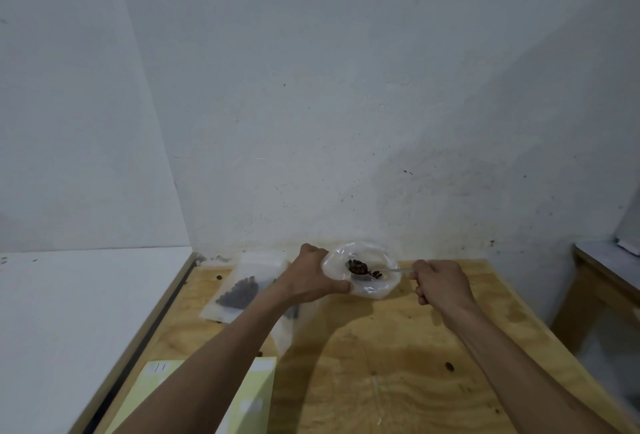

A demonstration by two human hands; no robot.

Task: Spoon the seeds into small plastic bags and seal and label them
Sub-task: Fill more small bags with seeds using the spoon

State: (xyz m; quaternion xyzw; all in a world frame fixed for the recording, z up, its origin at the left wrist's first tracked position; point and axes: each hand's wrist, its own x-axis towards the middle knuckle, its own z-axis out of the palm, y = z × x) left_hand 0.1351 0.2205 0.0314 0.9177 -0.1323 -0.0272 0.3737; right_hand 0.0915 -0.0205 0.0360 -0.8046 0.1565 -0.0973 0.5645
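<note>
Left hand: grips open bag above table
Right hand: holds spoon, seeds inside bag mouth
Left: filled bag, yellow sheet

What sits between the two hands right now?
In the head view, the open plastic bag, gripped by the left hand, with the loaded spoon from the right hand entering its mouth.

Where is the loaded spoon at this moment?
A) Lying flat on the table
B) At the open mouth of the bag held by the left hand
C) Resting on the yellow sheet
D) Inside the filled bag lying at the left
B: the right hand holds the spoon, heaped with dark seeds, at the open mouth of the bag gripped by the left hand.
</note>
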